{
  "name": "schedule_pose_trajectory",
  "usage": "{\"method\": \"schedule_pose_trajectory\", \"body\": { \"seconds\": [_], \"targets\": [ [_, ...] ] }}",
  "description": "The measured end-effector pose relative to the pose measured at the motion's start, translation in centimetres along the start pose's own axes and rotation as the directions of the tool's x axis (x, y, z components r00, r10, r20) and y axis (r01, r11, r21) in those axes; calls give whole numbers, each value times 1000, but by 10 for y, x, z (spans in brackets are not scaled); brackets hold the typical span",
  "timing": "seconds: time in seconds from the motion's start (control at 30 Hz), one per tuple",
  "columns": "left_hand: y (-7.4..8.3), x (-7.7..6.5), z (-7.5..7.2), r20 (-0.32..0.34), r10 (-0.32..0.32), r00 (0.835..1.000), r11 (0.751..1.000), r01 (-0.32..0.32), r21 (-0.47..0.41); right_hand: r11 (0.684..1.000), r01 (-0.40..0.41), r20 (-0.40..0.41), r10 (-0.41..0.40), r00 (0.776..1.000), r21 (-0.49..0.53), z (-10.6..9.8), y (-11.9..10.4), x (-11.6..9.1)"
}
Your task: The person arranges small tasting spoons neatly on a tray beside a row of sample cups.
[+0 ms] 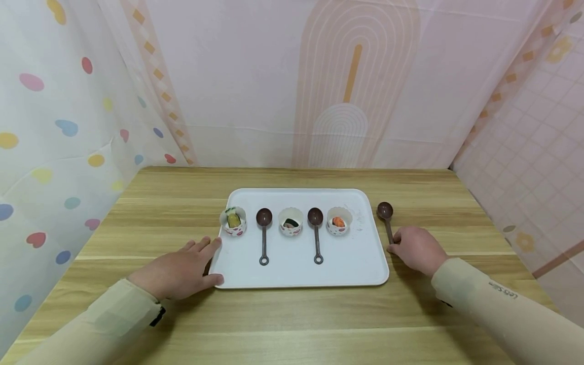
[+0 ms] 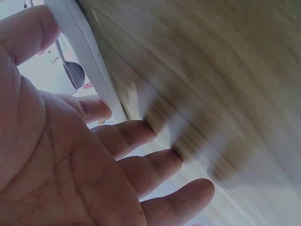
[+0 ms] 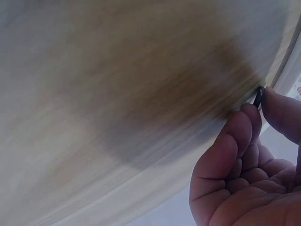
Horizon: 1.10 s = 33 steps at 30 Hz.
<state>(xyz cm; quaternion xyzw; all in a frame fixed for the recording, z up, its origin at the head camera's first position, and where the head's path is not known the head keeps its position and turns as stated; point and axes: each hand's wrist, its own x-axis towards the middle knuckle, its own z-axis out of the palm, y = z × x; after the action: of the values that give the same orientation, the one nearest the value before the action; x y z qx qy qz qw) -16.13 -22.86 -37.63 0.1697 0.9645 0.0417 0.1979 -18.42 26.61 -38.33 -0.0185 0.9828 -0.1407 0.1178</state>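
Observation:
To the right of a white tray [image 1: 292,276], my right hand [image 1: 417,249] pinches the handle end of a brown measuring spoon [image 1: 385,210] between thumb and fingers. In the right wrist view only the dark handle tip [image 3: 259,96] shows. My left hand [image 1: 180,271], fingers spread, rests at the tray's left edge with its thumb over the rim. Three small paper cups stand in a row on the tray: a left cup [image 1: 235,232] with green and yellow pieces, a middle cup [image 1: 290,232] with a dark piece, and a right cup [image 1: 336,231] with an orange piece.
Two similar brown measuring spoons, a left one [image 1: 263,218] and a right one [image 1: 315,217], lie between the cups, handles toward me. Beneath everything is a wooden table [image 1: 283,324]. A patterned curtain [image 1: 246,101] hangs behind its far edge and along both sides.

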Motion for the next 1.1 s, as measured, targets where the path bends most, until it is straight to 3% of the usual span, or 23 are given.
{"method": "schedule_pose_trajectory", "body": {
  "seconds": [0.57,1.1],
  "targets": [
    [0,1,-1,-1,-6,1000,1000,6,9,1000,-17,21,17,1000,22,-1,-2,1],
    [-1,2,1,4,-15,1000,1000,15,4,993,-34,-5,35,999,113,0,1,-4]
  ]
}}
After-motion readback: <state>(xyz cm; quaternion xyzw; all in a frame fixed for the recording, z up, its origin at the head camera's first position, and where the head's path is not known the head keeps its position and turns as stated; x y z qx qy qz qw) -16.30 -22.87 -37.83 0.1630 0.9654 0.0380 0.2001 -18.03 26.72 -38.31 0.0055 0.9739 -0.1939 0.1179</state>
